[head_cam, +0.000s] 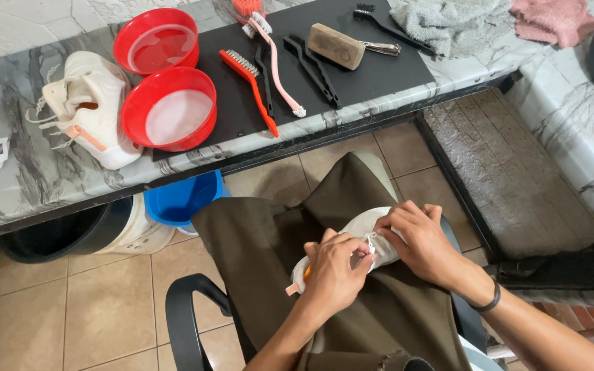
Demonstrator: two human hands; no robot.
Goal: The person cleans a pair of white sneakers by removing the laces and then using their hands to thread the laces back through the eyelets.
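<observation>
In the head view, a white shoe (369,237) is held on the lap, over a brown apron (269,254), by both hands. The left hand (331,271) is closed around the shoe's heel end, its fingers (362,261) pinched on a white lace end near the eyelets. The right hand (421,240) is laid over the toe end, its fingers curled shut on the shoe and touching the same lace. A second white shoe (91,106) is seen on the marble surface (29,178), just beside two red bowls (166,110) with whitish liquid. On a black mat (372,75), an orange brush (249,89), a pink brush (273,62), black brushes (311,69) and a wooden brush (336,46) are laid out. A blue bucket (180,199) and a dark bin (56,237) are stood under the surface. As a judgement: the shoe is balanced only on the lap, so it could be tipped to the tiled floor if either grip is loosened; the lace could be frayed or an eyelet strained by a hard pull; the near bowl could be knocked, being close to the surface edge.
</observation>
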